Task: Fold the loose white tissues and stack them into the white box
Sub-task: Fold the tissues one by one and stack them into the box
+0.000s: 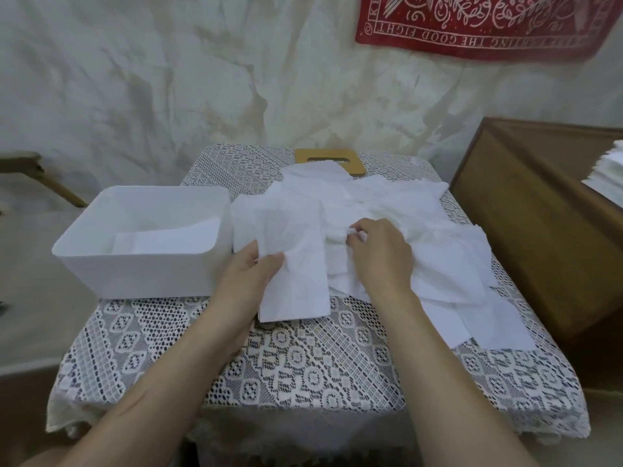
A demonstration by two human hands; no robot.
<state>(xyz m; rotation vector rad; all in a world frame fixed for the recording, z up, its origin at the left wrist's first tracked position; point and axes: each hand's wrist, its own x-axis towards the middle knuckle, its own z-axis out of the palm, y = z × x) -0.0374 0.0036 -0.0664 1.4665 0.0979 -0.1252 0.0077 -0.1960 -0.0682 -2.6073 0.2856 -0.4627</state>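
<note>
Tissue strip point(296, 281), white, folded, gripped in my left hand point(249, 274); right hand point(377, 254) pinches loose white tissue pile point(438, 264); next, probably: white plastic box point(135, 274).

Home rm: lace tablecloth point(303, 372), red wall hanging point(478, 25), wooden furniture point(539, 214).

Left hand point(251, 274) holds a folded tissue point(296, 284), right hand point(377, 252) pinches loose tissues point(404, 203) beside white box point(135, 271).
</note>
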